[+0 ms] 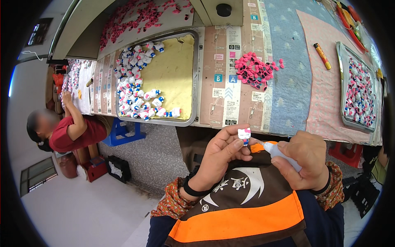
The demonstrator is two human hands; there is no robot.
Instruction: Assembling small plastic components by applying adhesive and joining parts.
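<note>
Between the thumb and fingers of my left hand (216, 158) is a small white cat figurine (244, 133) with a pink bow and a blue lower part. My right hand (306, 158) grips a translucent squeeze bottle (284, 156). Its thin nozzle points left, close beside the figurine; whether the tip touches it I cannot tell. Both hands are in front of the table edge, over my brown and orange apron (247, 222). Beyond them on the table lies a heap of small pink and black pieces (254, 70).
At left, a metal tray (195, 78) holds many similar figurines (133, 96) on yellow lining. Another full tray (340, 78) stands at right, near a yellow-orange tube (322, 56). More pink pieces (148, 18) lie under a housing. A co-worker (76, 131) sits far left; a blue stool (123, 133) is nearby.
</note>
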